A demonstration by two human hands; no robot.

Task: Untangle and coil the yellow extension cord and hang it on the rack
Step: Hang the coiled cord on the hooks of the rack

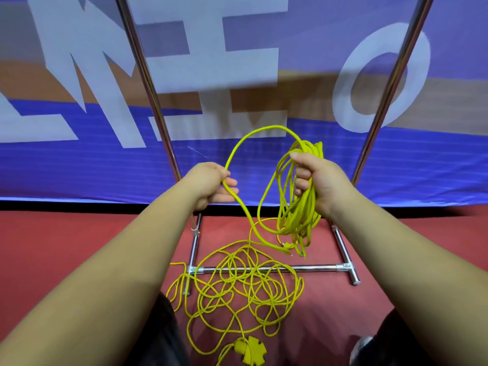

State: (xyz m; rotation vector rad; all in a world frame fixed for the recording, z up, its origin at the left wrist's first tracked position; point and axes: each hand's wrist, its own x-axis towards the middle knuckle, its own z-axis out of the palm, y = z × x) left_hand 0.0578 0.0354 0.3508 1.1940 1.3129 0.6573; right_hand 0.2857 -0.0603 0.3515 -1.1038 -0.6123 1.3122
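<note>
My right hand [320, 180] grips a bundle of several loops of the yellow extension cord [295, 207], which hang down below the fist. One strand arches from that bundle over to my left hand [211, 184], whose fingers curl round it. From there the cord drops to a tangled heap [237, 286] on the red floor. A yellow multi-socket end [249, 350] lies at the bottom near my legs. The chrome rack [264, 269] stands right in front of me, its two uprights rising on either side of my hands.
The rack's base bar and feet lie on the red floor, with the tangled cord draped over the bar. Behind the rack hangs a blue banner [105, 159] with large white letters. My dark-clothed knees show at the bottom edge.
</note>
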